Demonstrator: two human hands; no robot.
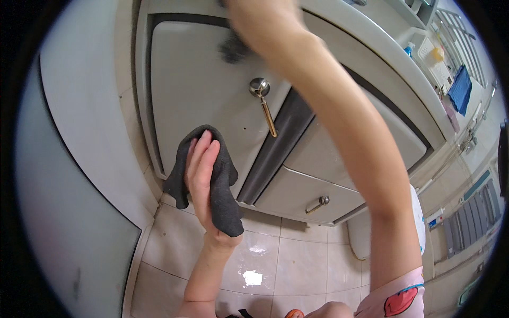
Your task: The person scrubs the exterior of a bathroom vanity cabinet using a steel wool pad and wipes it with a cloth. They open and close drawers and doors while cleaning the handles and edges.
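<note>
My left hand (202, 171) holds a dark grey cloth (226, 198), which drapes behind the fingers and hangs down on both sides. It is in front of the lower part of a light grey cabinet door (199, 87); whether the cloth touches the door cannot be told. My right arm reaches up across the cabinet, and my right hand (258, 16) is blurred and largely cut off by the top edge. Beside it, against the door, is a dark blurred patch (234, 48) that I cannot identify. A metal handle with a round knob (260, 88) hangs tilted on the door.
A dark grey vertical strip (274, 151) divides the door from a lower drawer (314, 194) with a smaller handle. A frosted panel (79, 198) stands at left. Below is a tiled floor (298, 258). A blue towel (460, 91) hangs at right, near a white toilet (359, 234).
</note>
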